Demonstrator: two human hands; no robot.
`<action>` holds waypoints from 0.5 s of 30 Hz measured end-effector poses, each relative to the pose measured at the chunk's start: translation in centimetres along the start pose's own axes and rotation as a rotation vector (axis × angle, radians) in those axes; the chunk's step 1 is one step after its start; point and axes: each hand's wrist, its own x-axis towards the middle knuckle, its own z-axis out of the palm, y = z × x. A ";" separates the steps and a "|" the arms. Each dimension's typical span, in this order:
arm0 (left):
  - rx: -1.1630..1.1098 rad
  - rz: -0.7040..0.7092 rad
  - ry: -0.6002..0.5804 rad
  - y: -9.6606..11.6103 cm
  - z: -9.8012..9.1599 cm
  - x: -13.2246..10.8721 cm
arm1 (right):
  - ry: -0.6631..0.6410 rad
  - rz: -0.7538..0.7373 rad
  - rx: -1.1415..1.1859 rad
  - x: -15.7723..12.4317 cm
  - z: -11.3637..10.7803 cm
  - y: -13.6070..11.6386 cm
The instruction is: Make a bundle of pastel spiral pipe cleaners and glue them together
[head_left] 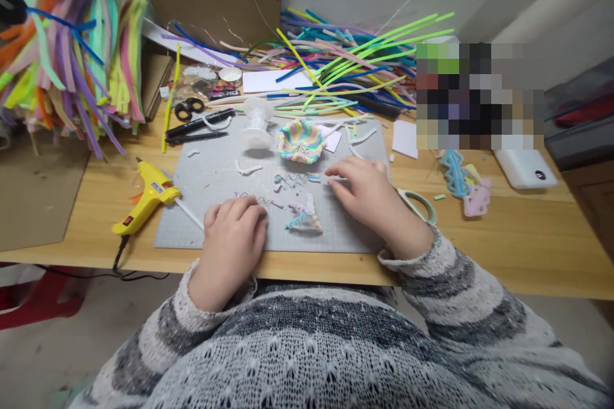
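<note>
My left hand (233, 235) rests on the grey cutting mat (206, 179) with its fingers curled, near a thin crinkled wire piece (261, 199). My right hand (367, 190) lies further right on the mat, fingers bent and pinched at the tips near a zigzag pipe-cleaner bit (292, 180). What each hand holds is too small to make out. Between the hands sits a small pastel pipe-cleaner shape (305, 217). A round rainbow pipe-cleaner bowl (300, 141) stands at the back of the mat.
A yellow glue gun (146, 198) lies left of the mat. Scissors (418, 203) lie under my right wrist. A clear thread spool (258, 123), black markers (199, 128), a heap of coloured pipe cleaners (345, 57), a hanging bundle (67, 45), and a white device (525, 168) surround the mat.
</note>
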 end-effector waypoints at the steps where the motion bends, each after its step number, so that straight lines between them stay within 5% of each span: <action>1: -0.003 -0.003 0.006 0.0 0.0 0.1 | -0.028 -0.009 0.014 0.4 0.3 0.0; 15: -0.367 0.068 0.333 1.0 1.0 0.0 | -0.032 -0.007 0.017 1.7 2.9 0.3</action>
